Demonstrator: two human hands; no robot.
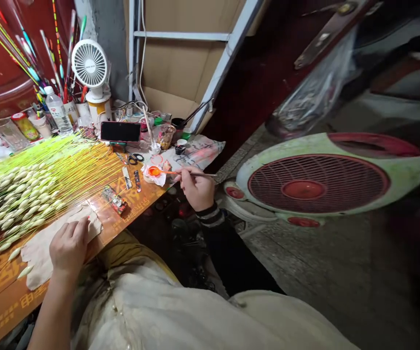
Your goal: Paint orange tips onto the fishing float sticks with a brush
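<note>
My right hand (pixel 195 188) pinches a thin stick (pixel 198 173) with a bright orange tip, possibly a paintbrush, above a crumpled white tissue (pixel 155 177) stained orange. My left hand (pixel 69 245) lies flat, holding nothing, on a sheet of beige paper or soft leather (pixel 45 257). Beside that sheet, several rows of slim cream-coloured fishing float bodies (pixel 13 194) on long yellow-green stems (pixel 75 167) cover the left of the orange-printed tabletop (pixel 140 197).
A black phone (pixel 120 131) lies at the table's back, among scissors (pixel 135 158), small paint pots, a water bottle (pixel 58 111) and a white desk fan (pixel 90 63). Bundled coloured sticks (pixel 58 53) stand behind. A large green-and-red floor fan (pixel 319 182) stands right of the table, beyond its edge.
</note>
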